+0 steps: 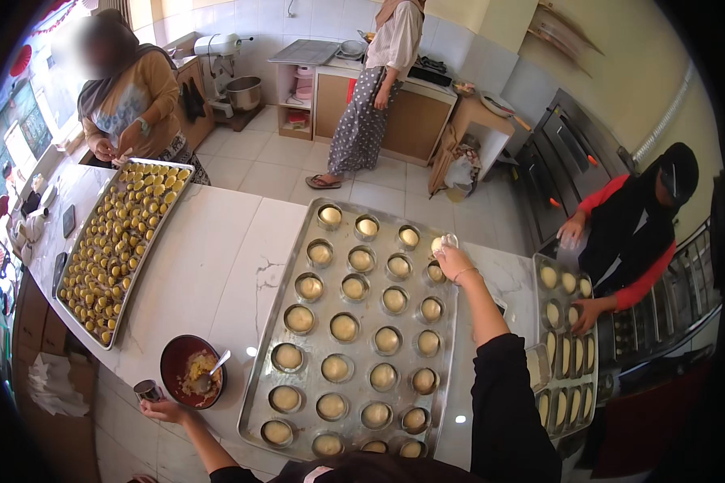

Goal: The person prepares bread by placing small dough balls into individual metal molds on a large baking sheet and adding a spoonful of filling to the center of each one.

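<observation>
My left hand [164, 410] holds a small metal cup [148, 391] upright at the counter's near edge, beside a dark bowl [168, 369] with a reddish inside, which holds a crumbly yellow and pale filling [200, 366] and a metal spoon [220, 362]. Far to the right, my right hand [451, 256] is at the back right corner of a large metal baking tray [248, 416]. Its fingers touch a pale dough ball [438, 244] at a ring there; whether they grip it is unclear. Rows of round metal rings with dough pieces [344, 327] inside cover the tray.
A tray of small yellow tartlets [112, 241] lies at the left near two phones [68, 221]. A co-worker [139, 102] stands behind it. Another person [374, 90] stands at the back counter. At the right, a co-worker [628, 229] handles a tray of dough [571, 431].
</observation>
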Action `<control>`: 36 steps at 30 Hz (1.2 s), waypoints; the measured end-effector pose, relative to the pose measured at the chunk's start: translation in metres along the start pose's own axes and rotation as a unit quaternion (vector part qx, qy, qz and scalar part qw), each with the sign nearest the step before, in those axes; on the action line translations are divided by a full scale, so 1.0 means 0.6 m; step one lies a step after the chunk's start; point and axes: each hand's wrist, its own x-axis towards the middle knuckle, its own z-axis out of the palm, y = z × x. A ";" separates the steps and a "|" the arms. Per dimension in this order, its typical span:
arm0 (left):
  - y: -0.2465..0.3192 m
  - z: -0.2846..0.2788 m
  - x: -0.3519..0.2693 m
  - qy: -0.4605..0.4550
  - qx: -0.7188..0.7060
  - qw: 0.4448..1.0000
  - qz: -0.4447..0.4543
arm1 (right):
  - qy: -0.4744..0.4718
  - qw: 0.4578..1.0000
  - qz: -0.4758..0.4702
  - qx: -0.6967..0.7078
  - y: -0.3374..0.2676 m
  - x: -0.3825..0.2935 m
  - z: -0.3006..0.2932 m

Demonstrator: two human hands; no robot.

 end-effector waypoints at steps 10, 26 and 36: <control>-0.015 0.003 -0.004 0.014 -0.022 1.000 -0.006 | -0.140 0.989 0.017 -0.036 0.042 0.034 0.055; -0.010 0.004 -0.002 0.009 0.015 1.000 0.021 | -0.129 0.987 0.066 0.070 0.040 0.070 0.041; -0.109 -0.048 0.070 0.014 0.312 0.896 0.316 | -0.057 0.817 0.288 0.496 0.065 0.113 0.051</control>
